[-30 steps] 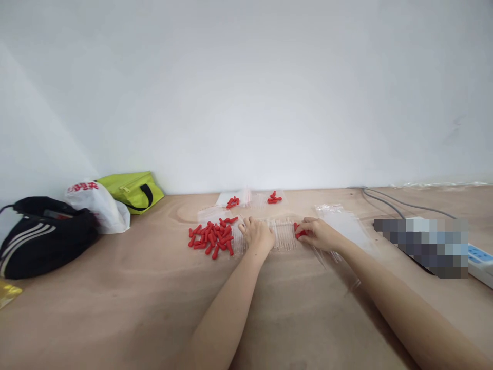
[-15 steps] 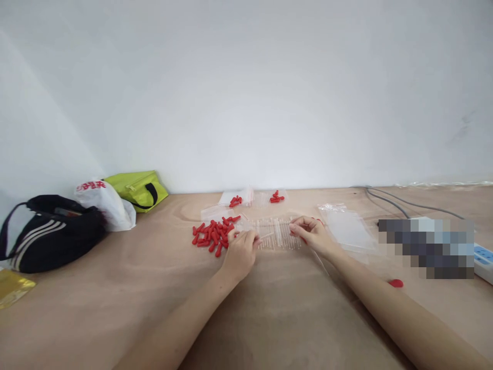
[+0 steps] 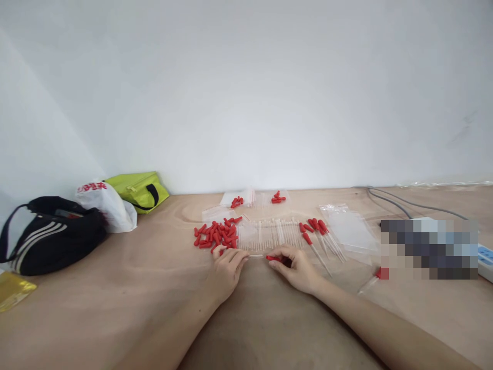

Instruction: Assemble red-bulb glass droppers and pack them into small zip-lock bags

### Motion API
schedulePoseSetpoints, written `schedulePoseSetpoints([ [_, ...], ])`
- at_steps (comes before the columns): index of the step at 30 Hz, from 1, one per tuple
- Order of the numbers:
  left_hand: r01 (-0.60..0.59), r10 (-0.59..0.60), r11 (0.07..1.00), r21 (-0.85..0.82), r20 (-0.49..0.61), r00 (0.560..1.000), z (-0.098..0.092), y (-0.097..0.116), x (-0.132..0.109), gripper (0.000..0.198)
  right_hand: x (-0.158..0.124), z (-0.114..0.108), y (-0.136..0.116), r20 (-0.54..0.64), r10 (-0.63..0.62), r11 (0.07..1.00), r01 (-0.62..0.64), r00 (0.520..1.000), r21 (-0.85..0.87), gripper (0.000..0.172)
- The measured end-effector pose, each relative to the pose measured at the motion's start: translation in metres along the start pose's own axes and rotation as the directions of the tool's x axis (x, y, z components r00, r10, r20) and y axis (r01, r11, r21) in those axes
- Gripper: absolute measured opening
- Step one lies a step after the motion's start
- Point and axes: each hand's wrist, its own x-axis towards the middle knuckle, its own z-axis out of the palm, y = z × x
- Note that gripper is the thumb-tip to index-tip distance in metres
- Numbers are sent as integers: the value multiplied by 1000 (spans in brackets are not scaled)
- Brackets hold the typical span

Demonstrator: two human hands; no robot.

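My left hand (image 3: 228, 272) is closed on a thin glass tube (image 3: 256, 256), whose free end points right toward my other hand. Between thumb and fingers, my right hand (image 3: 298, 267) pinches a red rubber bulb (image 3: 272, 258); a small gap separates bulb and tube. Just beyond my hands lies a row of glass tubes (image 3: 269, 234). A heap of red rubber bulbs (image 3: 217, 234) sits left of the row. To its right lie several droppers (image 3: 322, 226) with red bulbs fitted on glass tubes.
Clear plastic bags (image 3: 352, 229) lie at right, beside a pixelated patch and a power strip (image 3: 486, 259). Another dropper (image 3: 368, 284) lies nearer. Small bags with red bulbs (image 3: 278, 198) are at the back. A black bag (image 3: 57, 239) and a lime-green bag (image 3: 134, 190) stand left.
Both hands have moved nearer to me, and my right hand also left, away from the row's right end. The tube and red bulb are now brought close together, and the droppers at right are uncovered.
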Motion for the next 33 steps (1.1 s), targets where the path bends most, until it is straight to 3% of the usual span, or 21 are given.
schedulePoseSetpoints([
  [17,-150,154,986,-72,58,986,4,-1,-6,31,0,-2,2,64,-53,999,53,996,6,13],
  [33,-183,185,980,-73,22,983,7,5,-6,33,-5,-3,-1,89,-166,980,174,982,-93,14],
])
